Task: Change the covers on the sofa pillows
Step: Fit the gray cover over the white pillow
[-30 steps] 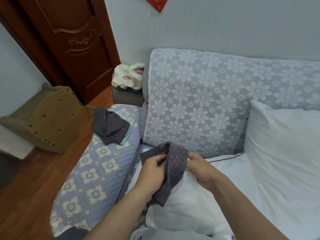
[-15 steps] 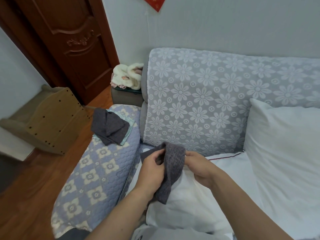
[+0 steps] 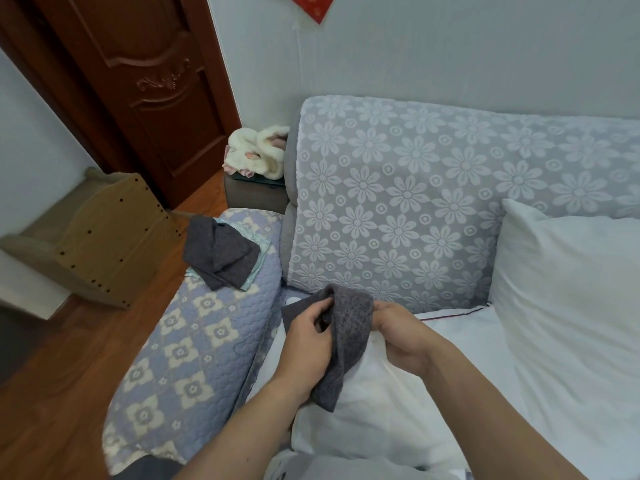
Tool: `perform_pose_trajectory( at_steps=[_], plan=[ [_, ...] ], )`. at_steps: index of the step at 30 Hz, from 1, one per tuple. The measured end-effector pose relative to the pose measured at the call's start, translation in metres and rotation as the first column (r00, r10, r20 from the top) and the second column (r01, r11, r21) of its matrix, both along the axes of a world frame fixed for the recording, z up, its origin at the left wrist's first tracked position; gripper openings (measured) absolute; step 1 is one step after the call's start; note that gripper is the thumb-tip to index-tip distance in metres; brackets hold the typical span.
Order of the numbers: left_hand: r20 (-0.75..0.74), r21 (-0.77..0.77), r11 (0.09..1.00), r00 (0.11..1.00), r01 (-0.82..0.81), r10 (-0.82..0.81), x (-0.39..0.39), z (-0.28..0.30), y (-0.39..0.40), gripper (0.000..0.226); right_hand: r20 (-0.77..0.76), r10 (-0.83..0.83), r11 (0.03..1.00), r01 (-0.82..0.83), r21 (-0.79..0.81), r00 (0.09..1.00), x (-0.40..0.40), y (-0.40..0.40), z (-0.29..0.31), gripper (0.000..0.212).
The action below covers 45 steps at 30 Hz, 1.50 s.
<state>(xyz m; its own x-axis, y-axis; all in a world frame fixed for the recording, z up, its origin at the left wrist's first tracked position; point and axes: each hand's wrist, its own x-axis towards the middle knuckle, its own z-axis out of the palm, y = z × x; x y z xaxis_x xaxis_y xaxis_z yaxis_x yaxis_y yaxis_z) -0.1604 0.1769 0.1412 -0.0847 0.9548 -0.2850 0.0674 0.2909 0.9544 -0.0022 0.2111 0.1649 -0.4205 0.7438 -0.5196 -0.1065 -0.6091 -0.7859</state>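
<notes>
Sofa (image 3: 433, 188) with grey floral-lace back cover against a pale wall, wooden floor (image 3: 52, 393) and dark red-brown door (image 3: 145, 81) to the left. Left hand (image 3: 306, 344) grips a dark grey pillow cover (image 3: 346, 337), fingers curled round its bunched edge; right hand (image 3: 401, 336) holds the other side, thumb and fingers pinching fabric at the top of a bare white pillow (image 3: 381, 403). Cover drapes down between the two hands over the pillow's near-left corner, not pulled on yet. That pillow lies flat on the sofa seat in front of the person. Second white pillow (image 3: 568, 306) leans upright against the sofa back on the right, touching the flat one. Sofa armrest (image 3: 194, 344) has a quilted blue-and-cream flower pad; on it a folded dark grey cover (image 3: 221, 254) sits on top of a light teal cloth (image 3: 258, 261). Behind the armrest a small grey stool (image 3: 256, 197) carries fluffy cream slippers (image 3: 256, 155). Tan wooden piece (image 3: 100, 233) lies on the floor by the door
</notes>
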Motion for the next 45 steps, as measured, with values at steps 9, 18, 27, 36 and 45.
perform_pose_trajectory(
  at_steps=[9,18,27,36,45],
  plan=[
    [-0.042,0.067,0.987,0.988,0.149,-0.146,0.0,0.0,0.0,0.035,-0.007,0.051,0.994,-0.052,-0.095,0.999,-0.001,0.01,0.006,0.023],
    [-0.089,-0.032,0.971,0.967,0.236,-0.238,-0.004,-0.015,0.003,0.049,-0.03,0.025,0.989,-0.029,-0.145,0.999,0.002,0.013,0.006,0.032],
    [0.261,-0.158,0.968,0.954,0.196,-0.15,0.003,-0.021,-0.012,0.036,-0.219,-0.06,0.963,-0.001,-0.269,0.974,-0.003,0.013,-0.004,0.032],
    [-0.007,0.145,0.989,0.999,-0.032,0.034,-0.003,-0.021,0.001,0.014,0.007,0.012,1.0,-0.012,0.016,1.0,-0.008,0.015,-0.01,0.035],
    [-0.241,0.038,0.999,0.971,-0.001,0.01,-0.01,-0.007,0.015,0.011,0.313,-0.081,0.994,0.055,0.093,0.946,-0.021,0.012,-0.03,0.023]
  ],
)
